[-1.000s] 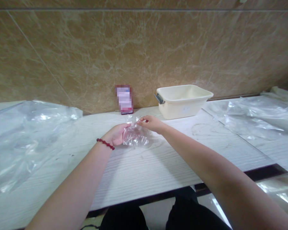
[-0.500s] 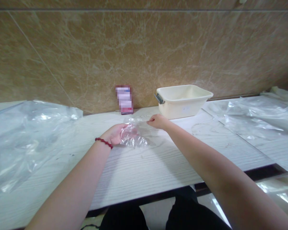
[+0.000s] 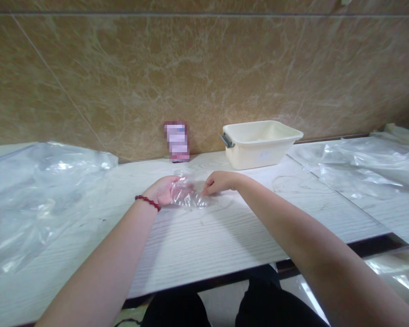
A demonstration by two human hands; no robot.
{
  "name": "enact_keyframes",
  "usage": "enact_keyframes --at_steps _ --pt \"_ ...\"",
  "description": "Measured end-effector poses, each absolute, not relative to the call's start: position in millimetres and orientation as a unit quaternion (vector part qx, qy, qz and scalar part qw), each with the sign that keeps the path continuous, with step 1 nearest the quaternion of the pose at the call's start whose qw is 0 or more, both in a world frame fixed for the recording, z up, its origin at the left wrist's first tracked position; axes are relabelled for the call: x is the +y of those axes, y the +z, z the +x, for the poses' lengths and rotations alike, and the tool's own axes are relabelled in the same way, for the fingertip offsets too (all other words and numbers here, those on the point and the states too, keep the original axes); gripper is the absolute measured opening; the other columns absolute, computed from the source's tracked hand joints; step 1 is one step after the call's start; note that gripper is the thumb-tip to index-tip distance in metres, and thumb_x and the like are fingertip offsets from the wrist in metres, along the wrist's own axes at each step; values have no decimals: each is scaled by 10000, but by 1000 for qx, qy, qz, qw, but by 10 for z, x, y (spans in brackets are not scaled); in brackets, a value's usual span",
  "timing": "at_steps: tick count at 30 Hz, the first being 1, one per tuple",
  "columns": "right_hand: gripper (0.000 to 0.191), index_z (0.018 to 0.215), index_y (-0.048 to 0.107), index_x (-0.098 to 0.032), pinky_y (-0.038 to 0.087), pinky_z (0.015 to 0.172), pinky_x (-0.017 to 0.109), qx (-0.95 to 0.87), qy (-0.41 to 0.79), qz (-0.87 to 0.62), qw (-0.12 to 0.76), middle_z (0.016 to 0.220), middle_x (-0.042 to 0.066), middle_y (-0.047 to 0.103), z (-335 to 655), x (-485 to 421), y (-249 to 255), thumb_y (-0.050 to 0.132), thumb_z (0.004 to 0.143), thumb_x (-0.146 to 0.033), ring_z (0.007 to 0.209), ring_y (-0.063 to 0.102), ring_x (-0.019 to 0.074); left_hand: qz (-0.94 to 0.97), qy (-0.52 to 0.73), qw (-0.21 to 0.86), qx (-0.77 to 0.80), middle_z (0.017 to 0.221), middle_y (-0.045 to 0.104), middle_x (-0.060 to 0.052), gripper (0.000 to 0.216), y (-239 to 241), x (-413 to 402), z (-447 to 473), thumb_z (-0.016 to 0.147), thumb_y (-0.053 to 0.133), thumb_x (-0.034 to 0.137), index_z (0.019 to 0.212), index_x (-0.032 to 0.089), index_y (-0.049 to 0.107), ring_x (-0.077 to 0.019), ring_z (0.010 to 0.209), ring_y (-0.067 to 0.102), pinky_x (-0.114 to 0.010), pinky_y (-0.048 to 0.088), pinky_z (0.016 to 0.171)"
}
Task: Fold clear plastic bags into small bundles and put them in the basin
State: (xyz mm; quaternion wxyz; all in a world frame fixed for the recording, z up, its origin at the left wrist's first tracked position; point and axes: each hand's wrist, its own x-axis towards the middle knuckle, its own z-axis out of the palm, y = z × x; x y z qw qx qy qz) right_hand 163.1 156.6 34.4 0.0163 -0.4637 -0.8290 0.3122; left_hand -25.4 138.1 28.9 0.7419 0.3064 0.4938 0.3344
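A small crumpled clear plastic bag [image 3: 190, 195] lies on the white wood-grain table [image 3: 207, 240], held between both hands. My left hand [image 3: 164, 190], with a red bead bracelet on the wrist, grips the bag's left side, fingers curled round it. My right hand [image 3: 219, 182] pinches the bag's right edge, fingers pressed together, low over the tabletop.
A cream plastic tub [image 3: 261, 143] with grey handles stands at the back against the marble wall. A small reddish packet [image 3: 177, 141] leans on the wall left of it. Large clear plastic sheets lie at the left [image 3: 37, 190] and at the right [image 3: 364, 165].
My right hand has moved left and down, closer to my left hand, and the bag has been bunched smaller and lower onto the table.
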Motion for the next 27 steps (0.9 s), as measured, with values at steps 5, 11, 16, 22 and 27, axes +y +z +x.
enact_keyframes --at_steps 5,11,16,22,27 --pt "289 719 679 -211 339 519 182 -835 320 -447 7 648 -12 619 1606 1529 356 601 557 -437 614 512 110 304 344 746 483 680 632 -109 193 266 1393 -264 776 383 143 878 83 534 -211 655 619 -301 484 581" --pt "218 718 665 -210 330 493 181 -837 317 -446 11 629 -20 606 1611 1543 354 575 595 -365 560 489 91 308 345 749 474 717 634 -124 243 180 1447 -317 794 329 156 940 76 506 -215 654 620 -311 482 569" --pt "246 694 655 -200 343 501 194 -822 296 -486 22 640 -4 611 1639 1603 306 557 610 -409 571 502 105 294 340 773 448 786 629 -161 299 151 1476 -342 800 326 206 986 42 493 -237 700 616 -358 478 627" --pt "232 714 621 -192 359 567 221 -801 185 -559 106 746 36 618 1663 1767 126 568 610 -392 676 531 147 322 357 770 419 834 630 -143 309 218 1440 -334 794 350 252 1025 106 497 -254 749 610 -403 465 677" --pt "472 915 560 -182 367 596 232 -693 305 -606 243 897 72 590 1703 1882 71 450 668 -569 758 526 150 334 373 781 374 860 628 -134 348 274 1400 -350 792 353 269 1079 121 481 -258 783 601 -433 446 712"
